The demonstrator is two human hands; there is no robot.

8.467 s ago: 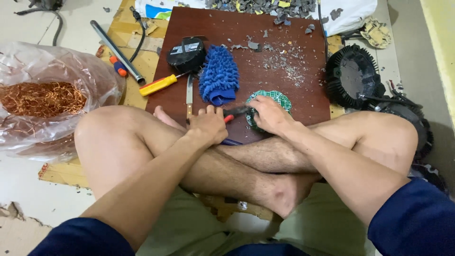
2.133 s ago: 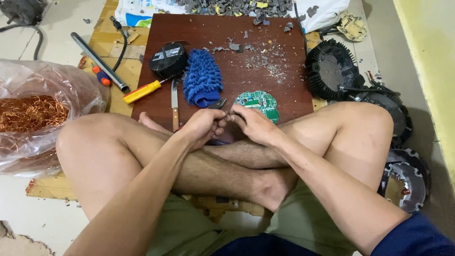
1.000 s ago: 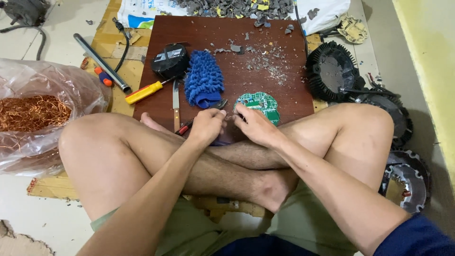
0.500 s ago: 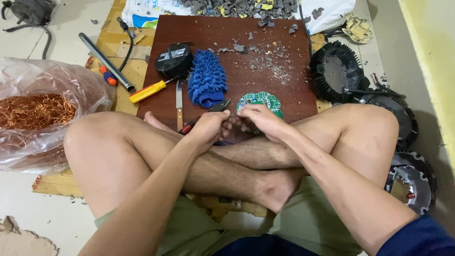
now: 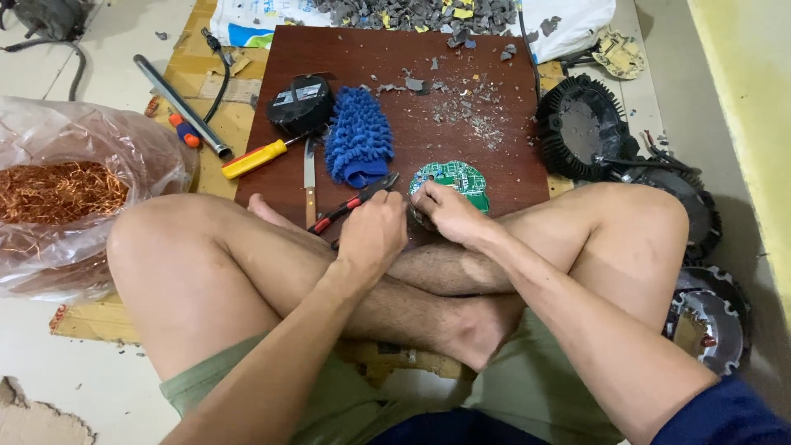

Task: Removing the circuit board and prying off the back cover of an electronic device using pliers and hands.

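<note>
Head view: my left hand (image 5: 372, 235) grips red-handled pliers (image 5: 353, 203); my right hand (image 5: 445, 214) pinches the round green circuit board (image 5: 453, 176) at the wooden board's (image 5: 494, 99) near edge. Twisting hard, I think, could crack it.

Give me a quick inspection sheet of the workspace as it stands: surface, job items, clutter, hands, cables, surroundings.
Surface: dark red-brown board on the floor, dusted with grey chips.
Job's things: round green circuit board; red-handled pliers.
Clutter: blue mitt, yellow-handled screwdriver, black round part, knife.
Grippers: left hand grips the pliers; right hand on the circuit board.
Cables: black cable left of the board.
Surroundings: bag of copper wire, black fan housings, grey scrap pile.
</note>
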